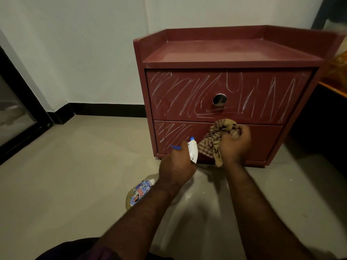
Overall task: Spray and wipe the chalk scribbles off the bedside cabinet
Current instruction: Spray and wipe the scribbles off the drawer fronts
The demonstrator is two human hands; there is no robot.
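A dark red bedside cabinet (232, 53) stands on the floor against the wall. White chalk scribbles (184, 94) cover its upper drawer front, and more cover the left part of the lower drawer (172, 136). My left hand (176, 166) grips a spray bottle (139, 192) by its neck, the white and blue nozzle (192, 149) close to the lower drawer. My right hand (236, 145) clutches a bunched checked cloth (216, 139) against the lower drawer front. A round metal knob (219, 99) sits mid upper drawer.
Pale tiled floor (75, 166) spreads around the cabinet. A black skirting board (107, 109) runs along the white wall. A dark door frame (22, 94) stands at the left. Dark furniture with an orange edge (332, 89) is at the right.
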